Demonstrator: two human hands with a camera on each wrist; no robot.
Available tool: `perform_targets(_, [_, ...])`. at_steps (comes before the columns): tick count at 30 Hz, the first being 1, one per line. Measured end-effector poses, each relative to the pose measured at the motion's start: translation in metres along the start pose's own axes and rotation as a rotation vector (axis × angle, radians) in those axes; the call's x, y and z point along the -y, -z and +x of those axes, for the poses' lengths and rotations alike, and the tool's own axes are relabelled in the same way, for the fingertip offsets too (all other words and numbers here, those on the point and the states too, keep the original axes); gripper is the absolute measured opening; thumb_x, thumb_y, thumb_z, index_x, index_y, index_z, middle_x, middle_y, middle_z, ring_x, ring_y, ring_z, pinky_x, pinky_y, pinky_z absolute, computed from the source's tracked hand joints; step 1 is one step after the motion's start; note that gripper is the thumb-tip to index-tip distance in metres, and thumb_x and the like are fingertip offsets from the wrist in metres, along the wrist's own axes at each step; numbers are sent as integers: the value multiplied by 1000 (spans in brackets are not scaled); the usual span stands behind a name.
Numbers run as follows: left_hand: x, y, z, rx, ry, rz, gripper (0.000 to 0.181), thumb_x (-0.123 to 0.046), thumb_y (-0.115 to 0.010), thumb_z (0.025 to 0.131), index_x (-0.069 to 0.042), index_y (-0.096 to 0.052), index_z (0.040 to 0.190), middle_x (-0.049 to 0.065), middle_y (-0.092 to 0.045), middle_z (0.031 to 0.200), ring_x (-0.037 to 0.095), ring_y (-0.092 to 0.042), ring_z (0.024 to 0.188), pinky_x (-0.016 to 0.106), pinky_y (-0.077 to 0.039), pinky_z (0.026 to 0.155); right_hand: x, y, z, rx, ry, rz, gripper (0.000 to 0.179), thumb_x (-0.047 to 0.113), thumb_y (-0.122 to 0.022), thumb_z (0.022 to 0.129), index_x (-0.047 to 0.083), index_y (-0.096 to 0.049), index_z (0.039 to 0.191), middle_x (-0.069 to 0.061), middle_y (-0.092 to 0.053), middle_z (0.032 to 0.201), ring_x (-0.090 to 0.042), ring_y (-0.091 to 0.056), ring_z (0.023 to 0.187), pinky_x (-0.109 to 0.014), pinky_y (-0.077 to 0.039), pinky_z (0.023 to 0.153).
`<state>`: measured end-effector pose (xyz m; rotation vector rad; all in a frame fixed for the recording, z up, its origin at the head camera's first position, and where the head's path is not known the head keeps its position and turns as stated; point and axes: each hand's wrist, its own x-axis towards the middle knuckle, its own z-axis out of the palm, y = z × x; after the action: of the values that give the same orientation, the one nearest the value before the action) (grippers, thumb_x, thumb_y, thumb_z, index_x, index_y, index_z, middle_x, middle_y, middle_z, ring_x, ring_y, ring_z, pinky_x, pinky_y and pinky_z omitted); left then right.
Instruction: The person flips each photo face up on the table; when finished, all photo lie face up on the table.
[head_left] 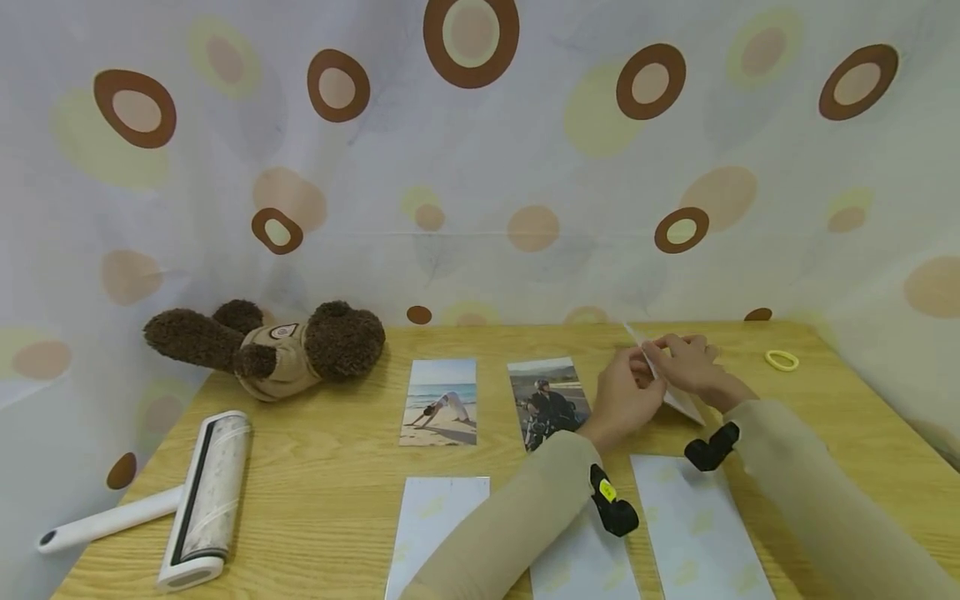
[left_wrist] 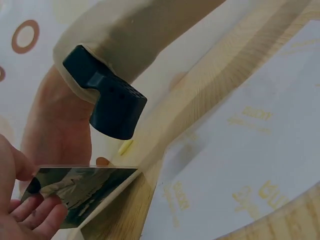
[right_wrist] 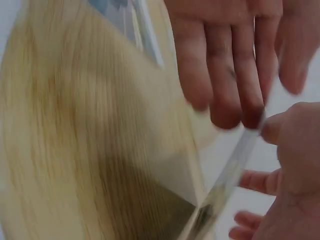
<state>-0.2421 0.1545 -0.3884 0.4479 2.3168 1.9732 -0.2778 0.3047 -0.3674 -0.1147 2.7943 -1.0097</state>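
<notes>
A photo card [head_left: 681, 405] stands tilted up off the table, its pale side toward the right hand. Its dark printed face [left_wrist: 82, 192] shows in the left wrist view. My left hand [head_left: 628, 392] grips the card by its edge, thumb on one side and fingers against the picture. On the other side, my right hand [head_left: 688, 363] touches it with straight fingertips close to the left thumb. In the right wrist view, the right thumb [right_wrist: 295, 62] stands apart from those fingers. Flat to the left lie a motorcyclist photo [head_left: 553, 400] and a beach photo [head_left: 442, 404].
White sheets with yellow print lie in front: one at left [head_left: 431, 525], one under the left forearm, one at right [head_left: 697, 525]. A white lint roller [head_left: 217, 492] and a brown stuffed toy [head_left: 281, 354] are at left. A yellow ring [head_left: 782, 360] lies at right.
</notes>
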Motion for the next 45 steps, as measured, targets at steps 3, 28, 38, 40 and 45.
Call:
perform_targets(3, [0, 0, 1, 0, -67, 1, 39, -20, -67, 89, -8, -55, 124, -5, -60, 100, 5, -56, 86, 15, -46, 73, 8, 0, -2, -28, 63, 64, 66, 49, -21, 104, -10, -43, 125, -27, -46, 109, -35, -47, 93, -39, -42, 74])
perform_targets(28, [7, 5, 5, 222, -193, 16, 67, -31, -64, 93, -16, -29, 148, -9, -45, 146, 4, -42, 133, 25, -41, 105, 16, 30, -21, 49, 53, 97, 37, 23, -24, 105, -8, -44, 104, -16, -51, 90, -20, -55, 76, -33, -54, 62])
perform_targets(38, [17, 2, 6, 291, -145, 683, 47, -27, -60, 92, -12, -53, 136, -1, -42, 148, 12, -40, 136, 21, -39, 105, -14, 24, -12, -11, 8, -55, 28, 10, -47, 97, 7, -44, 69, 1, -39, 62, -12, -45, 56, -28, -50, 54])
perform_targets(40, [19, 1, 6, 305, -113, 825, 40, -25, -61, 90, -15, -59, 129, -2, -39, 150, 13, -36, 138, 22, -42, 101, -21, 21, -10, -26, 5, -101, 29, 12, -52, 96, 7, -47, 67, 2, -42, 60, -12, -48, 56, -27, -49, 54])
perform_targets(45, [19, -3, 5, 308, -79, 1027, 17, -22, -63, 89, -17, -70, 103, -6, -46, 144, 13, -43, 132, 23, -47, 91, -38, 16, -5, -46, 11, -219, 28, 19, -60, 91, 6, -55, 67, 5, -45, 57, -11, -47, 54, -26, -38, 52])
